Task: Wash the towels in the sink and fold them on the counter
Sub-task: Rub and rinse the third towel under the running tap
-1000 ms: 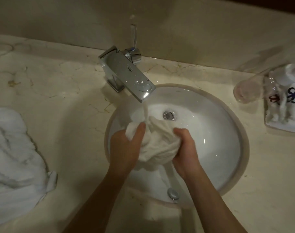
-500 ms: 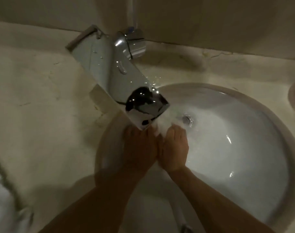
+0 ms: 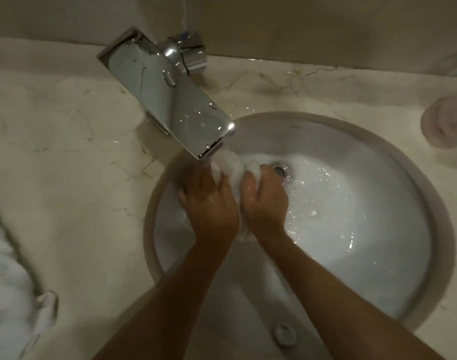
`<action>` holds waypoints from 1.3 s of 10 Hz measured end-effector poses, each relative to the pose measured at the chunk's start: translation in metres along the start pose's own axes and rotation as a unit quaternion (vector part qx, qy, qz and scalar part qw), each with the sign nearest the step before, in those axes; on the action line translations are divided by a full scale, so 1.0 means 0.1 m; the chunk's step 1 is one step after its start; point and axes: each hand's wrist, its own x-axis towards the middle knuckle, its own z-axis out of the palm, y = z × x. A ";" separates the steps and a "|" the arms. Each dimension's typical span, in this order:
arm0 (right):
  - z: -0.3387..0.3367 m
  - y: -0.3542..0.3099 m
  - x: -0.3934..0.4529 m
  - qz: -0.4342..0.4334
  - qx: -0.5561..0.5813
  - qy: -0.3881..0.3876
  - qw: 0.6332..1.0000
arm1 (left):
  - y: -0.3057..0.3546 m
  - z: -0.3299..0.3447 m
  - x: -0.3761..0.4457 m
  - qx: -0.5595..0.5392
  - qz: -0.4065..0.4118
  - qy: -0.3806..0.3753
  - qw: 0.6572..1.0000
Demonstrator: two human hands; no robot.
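both hands squeezing a wet towel under the tap

head view: left hand (image 3: 209,203) and right hand (image 3: 265,201) side by side, fingers curled tight round the bunched white towel (image 3: 231,168) inside the sink (image 3: 394,268), just below the chrome faucet (image 3: 167,97); more white towels (image 3: 6,276) on the marble counter (image 3: 74,178) at left.

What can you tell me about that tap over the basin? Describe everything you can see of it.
The tap is a flat, rectangular, mirror-bright spout, chrome by its look, speckled with water drops. It rises from the marble counter behind the sink and slants out over the basin's back-left rim. A rounded handle sits at its rear right, near the wall. Its lower end is just above the white towel that the left hand and right hand grip.
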 end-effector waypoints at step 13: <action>-1.82 -0.64 -0.40 0.370 0.533 -0.306 0.697 | 0.62 -1.57 -0.21 -0.538 -0.342 -0.417 0.648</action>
